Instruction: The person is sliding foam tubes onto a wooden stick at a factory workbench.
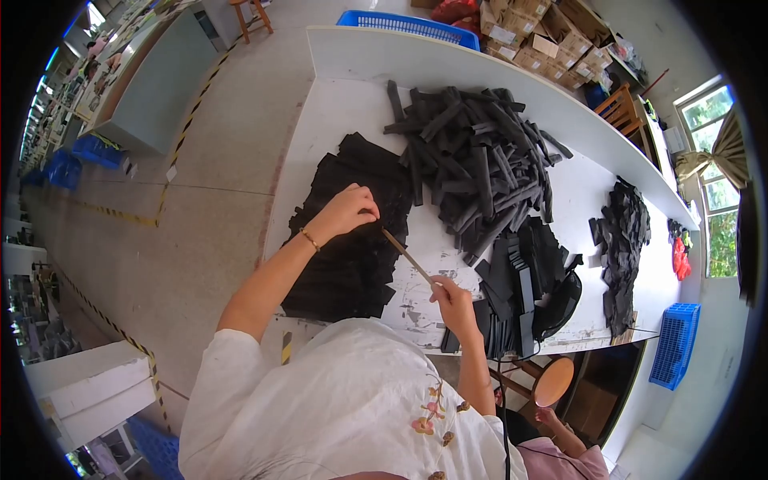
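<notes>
A thin brown stick (410, 258) is gripped near its lower end in my right hand (454, 308), its far tip pointing up and left. My left hand (350, 211) is closed in a pinch just beyond that tip; whatever its fingers hold, if anything, is hidden. Beneath the left hand, flat black pieces (340, 268) lie overlapped in a wide layer on the white table (416, 300). Beyond and to the right rises a heap of rolled black strips (484, 172). Nearer my right hand are stacked black strips (500, 280) and a curved black pouch-like piece (560, 308).
Another overlapping row of black pieces (626, 252) runs along the table's right side. A low white board (480, 64) edges the far side, with a blue crate (408, 28) and cardboard boxes (544, 44) behind. Someone's pink sleeve (564, 462) shows beside a round stool (554, 382) lower right.
</notes>
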